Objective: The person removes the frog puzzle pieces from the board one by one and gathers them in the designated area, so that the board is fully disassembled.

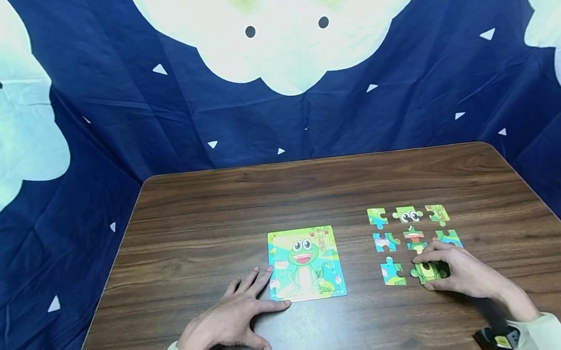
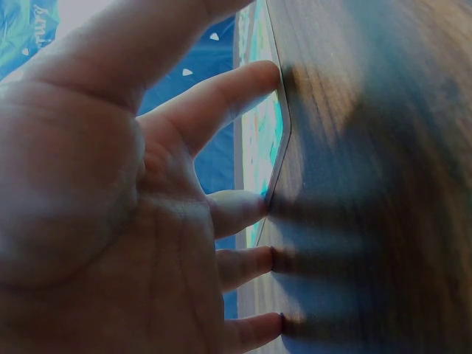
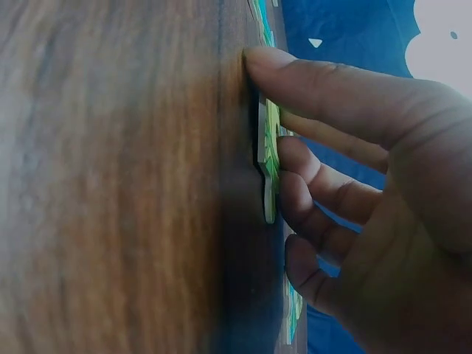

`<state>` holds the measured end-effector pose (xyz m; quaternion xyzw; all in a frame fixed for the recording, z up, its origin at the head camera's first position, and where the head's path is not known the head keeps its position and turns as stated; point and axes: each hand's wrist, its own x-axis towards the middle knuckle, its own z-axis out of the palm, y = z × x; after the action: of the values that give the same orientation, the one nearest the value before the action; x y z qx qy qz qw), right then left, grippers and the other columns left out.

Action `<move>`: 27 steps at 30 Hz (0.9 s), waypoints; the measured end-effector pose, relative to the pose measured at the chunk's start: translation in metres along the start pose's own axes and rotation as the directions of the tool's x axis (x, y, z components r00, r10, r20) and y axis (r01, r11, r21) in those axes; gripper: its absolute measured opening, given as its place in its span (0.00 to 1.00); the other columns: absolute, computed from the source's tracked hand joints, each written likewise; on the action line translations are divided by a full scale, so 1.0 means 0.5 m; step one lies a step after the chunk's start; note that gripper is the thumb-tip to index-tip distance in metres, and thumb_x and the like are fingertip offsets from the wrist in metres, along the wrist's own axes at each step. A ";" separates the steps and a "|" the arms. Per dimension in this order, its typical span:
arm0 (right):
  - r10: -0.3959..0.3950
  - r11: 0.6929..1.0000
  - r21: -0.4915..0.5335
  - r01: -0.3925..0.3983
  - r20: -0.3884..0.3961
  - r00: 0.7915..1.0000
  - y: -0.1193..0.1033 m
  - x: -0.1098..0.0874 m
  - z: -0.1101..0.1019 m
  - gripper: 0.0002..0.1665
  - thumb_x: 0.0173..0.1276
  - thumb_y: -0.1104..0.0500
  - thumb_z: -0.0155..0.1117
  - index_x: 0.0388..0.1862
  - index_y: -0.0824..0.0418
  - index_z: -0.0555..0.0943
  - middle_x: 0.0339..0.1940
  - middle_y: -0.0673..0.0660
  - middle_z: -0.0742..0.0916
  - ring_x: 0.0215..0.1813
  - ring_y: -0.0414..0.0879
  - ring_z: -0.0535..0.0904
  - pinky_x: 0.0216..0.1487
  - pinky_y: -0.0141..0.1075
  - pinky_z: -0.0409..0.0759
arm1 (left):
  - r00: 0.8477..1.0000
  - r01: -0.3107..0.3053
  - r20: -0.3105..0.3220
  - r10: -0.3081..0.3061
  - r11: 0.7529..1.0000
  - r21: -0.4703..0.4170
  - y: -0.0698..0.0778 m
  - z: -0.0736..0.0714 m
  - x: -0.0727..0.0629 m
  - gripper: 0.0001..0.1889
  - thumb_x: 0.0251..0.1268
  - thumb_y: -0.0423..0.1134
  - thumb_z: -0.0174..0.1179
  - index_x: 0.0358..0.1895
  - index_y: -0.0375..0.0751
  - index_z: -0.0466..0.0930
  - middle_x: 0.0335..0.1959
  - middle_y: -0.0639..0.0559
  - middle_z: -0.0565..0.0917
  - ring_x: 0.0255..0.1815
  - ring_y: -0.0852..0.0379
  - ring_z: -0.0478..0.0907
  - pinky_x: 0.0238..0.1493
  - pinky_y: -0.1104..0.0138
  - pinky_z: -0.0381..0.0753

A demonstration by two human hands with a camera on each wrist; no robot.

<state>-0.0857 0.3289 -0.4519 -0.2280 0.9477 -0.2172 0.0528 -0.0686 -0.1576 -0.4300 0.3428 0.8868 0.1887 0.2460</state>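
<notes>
A square frog picture board (image 1: 304, 261) lies flat near the table's middle. My left hand (image 1: 231, 317) is spread with straight fingers at its lower left corner; fingertips touch the board's edge and the tabletop. To the right, several jigsaw pieces lie in spaced rows, among them one with the frog's eyes (image 1: 408, 214) and one with its mouth (image 1: 414, 236). My right hand (image 1: 460, 273) pinches a green puzzle piece (image 1: 426, 272) in the nearest row, thumb at its near edge. In the right wrist view that piece (image 3: 270, 147) shows edge-on. The hand hides whatever lies right of it.
The brown wooden table (image 1: 203, 217) has rounded far corners. A dark blue cloth (image 1: 305, 121) with pale cloud faces hangs behind and at both sides. Left-column pieces, such as the lower one (image 1: 392, 273), lie between the board and my right hand.
</notes>
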 end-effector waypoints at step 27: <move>0.000 1.000 -0.007 0.000 -0.007 1.000 -0.003 0.000 -0.002 0.25 0.50 0.53 0.82 0.49 0.47 0.87 0.46 0.38 0.82 0.52 0.34 0.77 0.50 0.36 0.79 | 1.000 -0.002 -0.011 0.002 1.000 0.024 0.002 0.002 -0.001 0.42 0.44 0.60 0.76 0.69 0.67 0.73 0.82 0.33 0.50 0.81 0.27 0.48 0.68 0.29 0.55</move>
<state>-0.0851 0.3281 -0.4501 -0.2273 0.9486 -0.2147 0.0487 -0.0672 -0.1570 -0.4303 0.3455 0.8899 0.1804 0.2368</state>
